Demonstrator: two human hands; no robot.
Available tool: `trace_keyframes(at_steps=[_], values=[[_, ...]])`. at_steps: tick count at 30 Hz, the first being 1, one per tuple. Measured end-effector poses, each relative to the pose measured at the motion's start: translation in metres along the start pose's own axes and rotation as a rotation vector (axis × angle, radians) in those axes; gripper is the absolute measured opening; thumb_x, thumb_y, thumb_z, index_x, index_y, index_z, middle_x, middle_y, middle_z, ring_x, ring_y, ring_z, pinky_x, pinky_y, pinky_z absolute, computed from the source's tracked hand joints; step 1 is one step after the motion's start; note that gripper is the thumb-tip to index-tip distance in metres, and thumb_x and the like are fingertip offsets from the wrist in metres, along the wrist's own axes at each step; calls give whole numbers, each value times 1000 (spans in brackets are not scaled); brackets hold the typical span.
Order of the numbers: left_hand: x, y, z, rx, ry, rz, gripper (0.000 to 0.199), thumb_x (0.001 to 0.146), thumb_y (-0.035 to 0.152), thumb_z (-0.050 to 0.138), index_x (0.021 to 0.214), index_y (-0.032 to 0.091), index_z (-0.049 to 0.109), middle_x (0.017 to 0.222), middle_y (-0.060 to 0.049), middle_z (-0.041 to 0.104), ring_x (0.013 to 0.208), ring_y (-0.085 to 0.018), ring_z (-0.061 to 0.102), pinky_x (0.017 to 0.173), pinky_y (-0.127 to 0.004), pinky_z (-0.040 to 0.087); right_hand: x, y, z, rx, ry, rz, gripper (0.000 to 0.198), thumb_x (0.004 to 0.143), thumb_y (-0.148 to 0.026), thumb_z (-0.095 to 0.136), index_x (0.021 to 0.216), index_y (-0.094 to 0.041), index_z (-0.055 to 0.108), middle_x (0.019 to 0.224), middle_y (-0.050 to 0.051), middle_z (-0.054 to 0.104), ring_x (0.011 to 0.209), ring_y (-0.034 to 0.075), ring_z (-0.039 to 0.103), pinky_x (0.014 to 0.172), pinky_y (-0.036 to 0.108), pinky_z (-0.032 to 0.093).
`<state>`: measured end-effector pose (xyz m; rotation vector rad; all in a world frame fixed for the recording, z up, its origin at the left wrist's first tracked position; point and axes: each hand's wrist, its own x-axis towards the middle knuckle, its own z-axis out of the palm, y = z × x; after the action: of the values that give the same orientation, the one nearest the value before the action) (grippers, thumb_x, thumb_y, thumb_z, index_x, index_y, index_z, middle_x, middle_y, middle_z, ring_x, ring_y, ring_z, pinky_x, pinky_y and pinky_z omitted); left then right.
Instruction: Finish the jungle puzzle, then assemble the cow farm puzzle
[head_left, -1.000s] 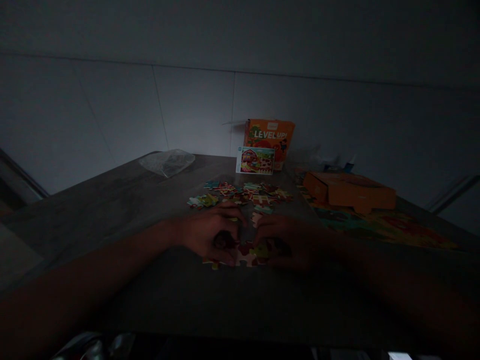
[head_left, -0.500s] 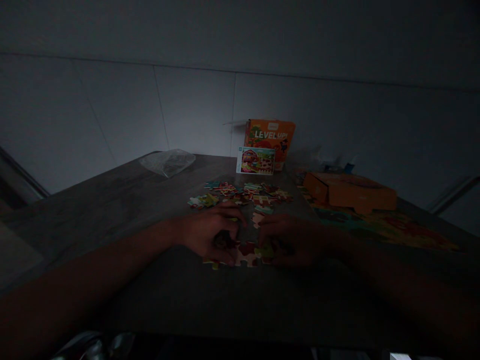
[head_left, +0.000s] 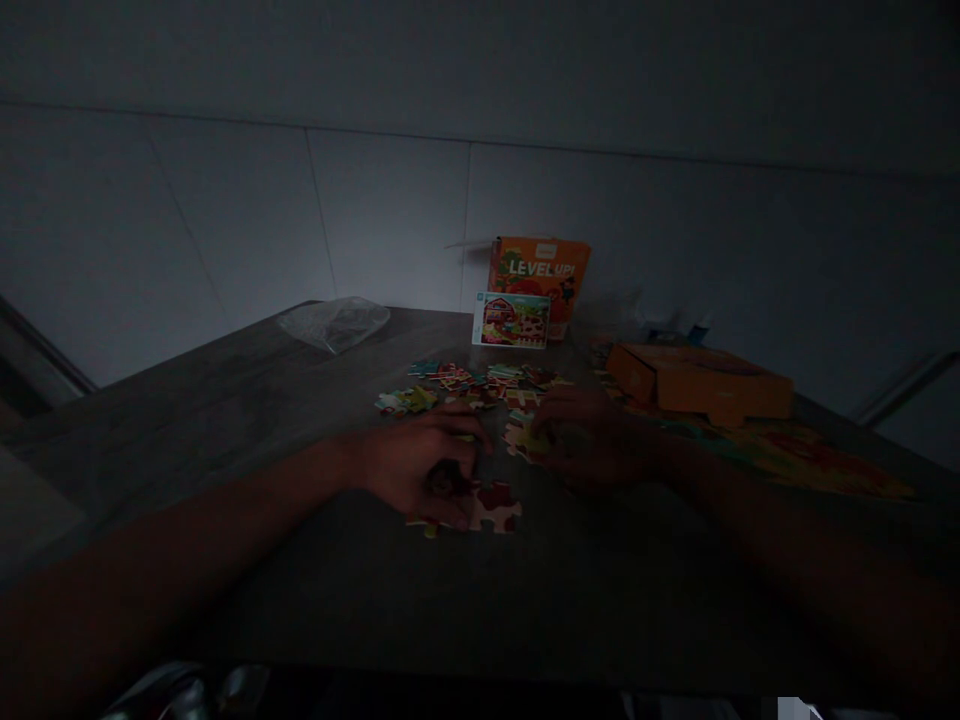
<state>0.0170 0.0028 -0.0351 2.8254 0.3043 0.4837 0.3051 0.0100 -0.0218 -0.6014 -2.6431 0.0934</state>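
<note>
Grey and dim in the head view, the tabletop (head_left: 225, 400) lies under both hands. The left hand (head_left: 416, 465) is curved, thumb and forefinger apart, resting over joined puzzle pieces; a pink-and-maroon piece (head_left: 496, 508) shows just right of its thumb. The right hand (head_left: 592, 435) is farther forward, fingers and thumb bent beside pale pink and yellow-green pieces (head_left: 519, 437); in this dark I cannot tell whether it pinches one. Between the two hands is a gap of bare table.

Just beyond both hands spread the loose pieces (head_left: 454, 378), some overlapping. Past those, a farm picture card (head_left: 514, 322) stands in front of an upright orange box (head_left: 540, 258) reading "LEVEL UP!". Clear plastic (head_left: 337, 325) lies beyond the left hand, toward its outer side. Right of the right hand, a flat orange box (head_left: 724, 390) sits by a colourful sheet (head_left: 817, 460).
</note>
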Motion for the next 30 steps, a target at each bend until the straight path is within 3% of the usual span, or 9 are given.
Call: trace_keyframes(at_steps=[4, 6, 9, 12, 16, 22, 30], values=[[0, 0, 0, 22, -21, -14, 28, 77, 40, 79, 88, 19, 65, 114, -10, 64, 111, -28, 57, 102, -44, 42, -5, 29, 3, -143, 144, 216, 24, 84, -40, 64, 90, -17, 64, 85, 8, 65, 76, 20, 60, 68, 30, 45], [0, 0, -1, 66, -20, -43, 26, 83, 41, 73, 91, 18, 66, 108, -10, 64, 108, -27, 58, 100, -43, 43, -7, 41, 7, -206, 153, 353, 23, 84, -39, 63, 87, -17, 64, 83, 8, 65, 73, 19, 60, 66, 29, 44], [1, -3, -2, 199, 47, -145, 23, 92, 39, 63, 98, 17, 67, 104, -10, 64, 106, -27, 58, 103, -44, 41, -10, 53, 12, -308, 28, 500, 18, 84, -33, 63, 84, -16, 67, 85, 9, 67, 77, 21, 61, 67, 30, 44], [-2, -12, 0, 340, 141, -325, 22, 92, 33, 59, 104, 16, 67, 112, -12, 62, 113, -29, 55, 104, -47, 39, -10, 54, 15, -372, -77, 586, 17, 85, -28, 61, 86, -16, 71, 93, 13, 67, 83, 24, 62, 70, 31, 44], [-10, -27, 4, 400, 91, -499, 27, 95, 35, 53, 108, 15, 66, 115, -14, 62, 112, -30, 55, 101, -48, 41, -5, 40, 15, -334, -26, 538, 20, 87, -32, 60, 91, -16, 72, 95, 12, 66, 85, 23, 62, 72, 31, 43], [-13, -32, 7, 412, 45, -509, 28, 97, 36, 50, 107, 16, 66, 111, -12, 63, 110, -28, 56, 101, -45, 42, 2, 8, 20, -175, -178, 410, 39, 85, -56, 63, 83, -17, 62, 82, 6, 63, 70, 17, 54, 61, 28, 35], [-13, -31, 8, 398, 53, -500, 28, 98, 36, 49, 100, 16, 67, 106, -12, 63, 108, -28, 56, 98, -45, 43, 3, -3, 24, -27, -203, 338, 24, 88, -39, 63, 91, -16, 60, 90, 7, 62, 78, 18, 55, 68, 29, 39]])
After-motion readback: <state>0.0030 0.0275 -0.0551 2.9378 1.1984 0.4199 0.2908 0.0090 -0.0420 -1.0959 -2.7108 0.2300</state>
